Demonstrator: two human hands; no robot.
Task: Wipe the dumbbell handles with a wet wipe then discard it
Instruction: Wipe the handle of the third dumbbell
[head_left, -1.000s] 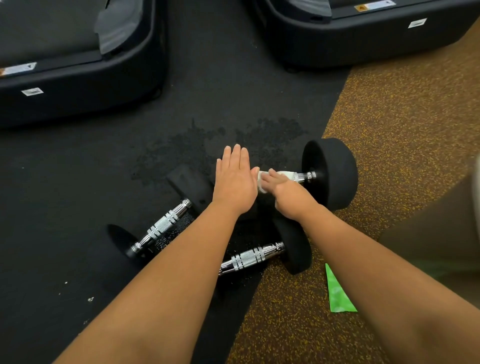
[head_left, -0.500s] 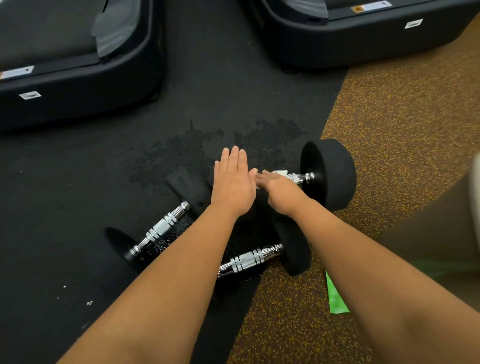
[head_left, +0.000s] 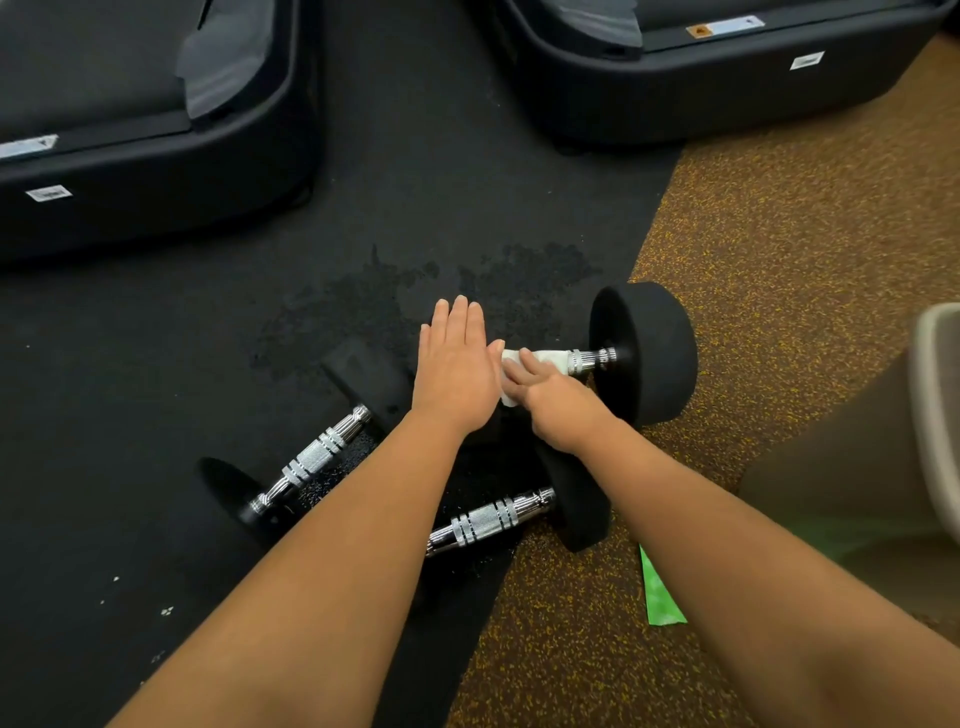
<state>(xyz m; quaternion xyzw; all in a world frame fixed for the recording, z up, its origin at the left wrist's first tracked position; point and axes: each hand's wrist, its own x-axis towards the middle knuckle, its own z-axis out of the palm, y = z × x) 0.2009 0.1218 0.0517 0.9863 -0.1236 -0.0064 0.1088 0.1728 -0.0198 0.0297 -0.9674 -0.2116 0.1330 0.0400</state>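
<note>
Dumbbell handle (head_left: 589, 359): knurled chrome bar with ringed grooves, part of the far dumbbell (head_left: 618, 358). The dumbbell lies on its side where the black rubber mat (head_left: 415, 197) meets the brown speckled floor (head_left: 805, 249). A round matte black head (head_left: 649, 348) is at its right end.

Wet wipe (head_left: 540, 357): white and crumpled, wrapped over that handle, left of the bare chrome.

Right hand (head_left: 558, 402): grip closed round the wet wipe and the bar beneath it.

Left hand (head_left: 457, 369): grip wide, fingers straight and together, palm down at the far dumbbell's left end. It hides whatever is beneath it.

Second dumbbell (head_left: 488, 519): just nearer than the far dumbbell, with the same chrome handle. One black head shows; the other end is behind the left forearm.

Third dumbbell (head_left: 311, 457): lower left of the far dumbbell, lying at an angle.

Wet patch (head_left: 384, 301): dark blotches on the mat just beyond the far dumbbell.

Green wrapper (head_left: 660, 597): flat and pointed, on the speckled floor nearer than the far dumbbell, partly under the right forearm.

Black machine bases (head_left: 701, 98): two, moulded, with white labels, well beyond the far dumbbell.
</note>
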